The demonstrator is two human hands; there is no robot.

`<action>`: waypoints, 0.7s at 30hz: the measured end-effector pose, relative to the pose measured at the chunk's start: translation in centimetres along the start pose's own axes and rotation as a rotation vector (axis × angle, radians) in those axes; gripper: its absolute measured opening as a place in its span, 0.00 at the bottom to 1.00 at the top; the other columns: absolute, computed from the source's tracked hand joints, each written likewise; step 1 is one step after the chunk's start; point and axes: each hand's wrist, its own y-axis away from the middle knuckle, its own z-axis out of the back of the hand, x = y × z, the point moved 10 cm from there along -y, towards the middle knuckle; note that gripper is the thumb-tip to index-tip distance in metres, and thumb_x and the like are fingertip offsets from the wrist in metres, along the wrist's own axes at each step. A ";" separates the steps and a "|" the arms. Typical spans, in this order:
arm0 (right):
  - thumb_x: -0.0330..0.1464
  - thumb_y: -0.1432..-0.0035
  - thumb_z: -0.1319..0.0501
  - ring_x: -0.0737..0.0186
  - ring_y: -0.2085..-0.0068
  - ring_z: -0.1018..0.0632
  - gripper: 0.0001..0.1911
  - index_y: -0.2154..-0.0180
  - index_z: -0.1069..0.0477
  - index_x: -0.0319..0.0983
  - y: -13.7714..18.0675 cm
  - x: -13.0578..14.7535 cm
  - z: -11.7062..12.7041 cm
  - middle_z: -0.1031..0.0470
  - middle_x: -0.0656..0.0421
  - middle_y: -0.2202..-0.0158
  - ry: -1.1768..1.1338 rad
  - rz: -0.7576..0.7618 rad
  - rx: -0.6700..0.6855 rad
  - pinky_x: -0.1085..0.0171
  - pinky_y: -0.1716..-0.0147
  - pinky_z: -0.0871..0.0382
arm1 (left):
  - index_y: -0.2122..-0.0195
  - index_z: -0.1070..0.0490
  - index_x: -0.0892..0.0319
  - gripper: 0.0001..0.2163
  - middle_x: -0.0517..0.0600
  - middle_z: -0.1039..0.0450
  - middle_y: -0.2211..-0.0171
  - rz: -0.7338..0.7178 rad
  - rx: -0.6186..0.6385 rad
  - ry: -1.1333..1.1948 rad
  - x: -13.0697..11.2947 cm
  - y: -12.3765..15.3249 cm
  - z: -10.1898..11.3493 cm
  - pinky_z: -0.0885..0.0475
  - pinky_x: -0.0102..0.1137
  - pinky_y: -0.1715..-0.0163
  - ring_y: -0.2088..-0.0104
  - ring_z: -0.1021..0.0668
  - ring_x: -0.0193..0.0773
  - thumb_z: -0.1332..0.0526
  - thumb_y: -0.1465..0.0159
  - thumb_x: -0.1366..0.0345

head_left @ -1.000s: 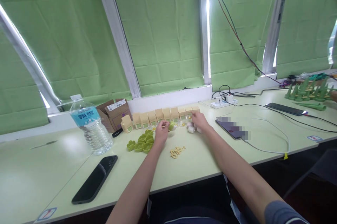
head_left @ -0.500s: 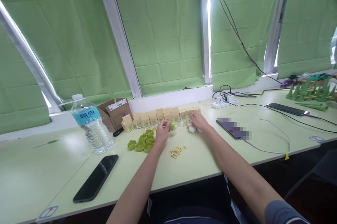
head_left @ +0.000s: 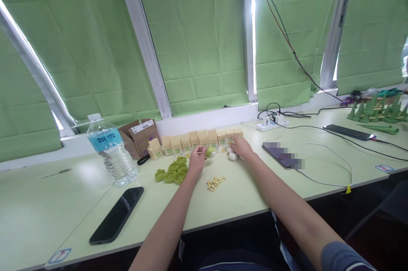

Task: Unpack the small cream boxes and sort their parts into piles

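A row of small tan house-shaped boxes (head_left: 194, 139) stands along the back of the pale green table (head_left: 242, 194). My left hand (head_left: 196, 159) is closed in a pinch just in front of the row, next to a small light-green piece (head_left: 209, 152). My right hand (head_left: 241, 148) is curled at the right end of the row, touching the last box, with small white cylinders (head_left: 232, 156) under it. Several green heart-shaped cups (head_left: 172, 171) lie left of my left hand. Yellow clips (head_left: 215, 183) lie nearer to me.
A water bottle (head_left: 111, 152) and a black phone (head_left: 116, 215) are at the left, a cardboard box (head_left: 138, 134) behind. Right of my hands lie a phone (head_left: 282, 155) on a white cable, a power strip (head_left: 270, 124), another phone (head_left: 347, 131) and green cones (head_left: 374, 111).
Both hands stay at the row of boxes with only slight finger movement. The view has drifted a little.
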 end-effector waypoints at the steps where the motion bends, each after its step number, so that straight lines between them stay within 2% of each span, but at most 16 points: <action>1: 0.33 0.36 0.46 0.50 0.44 0.27 0.26 0.37 0.37 0.40 0.0 -0.1 0.0 0.27 0.49 0.43 -0.007 -0.007 -0.003 0.59 0.50 0.34 | 0.66 0.28 0.59 0.15 0.53 0.24 0.64 0.000 0.001 0.002 0.0 0.0 0.0 0.24 0.32 0.68 0.66 0.23 0.38 0.37 0.41 0.50; 10: 0.27 0.44 0.41 0.50 0.47 0.24 0.31 0.39 0.34 0.41 0.3 -2.0 0.7 0.24 0.48 0.48 -0.082 -0.139 -0.046 0.61 0.54 0.32 | 0.65 0.28 0.59 0.16 0.54 0.24 0.63 -0.001 0.014 -0.016 -0.1 0.0 -0.1 0.24 0.34 0.69 0.67 0.22 0.38 0.37 0.41 0.49; 16: 0.35 0.39 0.43 0.50 0.45 0.26 0.25 0.41 0.31 0.39 0.2 -2.1 0.7 0.25 0.46 0.46 -0.098 -0.128 -0.058 0.61 0.52 0.33 | 0.65 0.28 0.59 0.16 0.54 0.24 0.63 -0.012 0.017 -0.006 -0.1 0.0 -0.1 0.25 0.31 0.69 0.67 0.23 0.37 0.37 0.41 0.49; 21: 0.41 0.40 0.40 0.52 0.45 0.26 0.28 0.41 0.31 0.39 0.1 -3.1 0.8 0.26 0.46 0.46 -0.115 -0.160 -0.087 0.62 0.51 0.34 | 0.65 0.29 0.59 0.15 0.55 0.24 0.62 -0.005 0.022 -0.030 -0.3 0.1 -0.1 0.25 0.33 0.69 0.66 0.22 0.38 0.38 0.41 0.50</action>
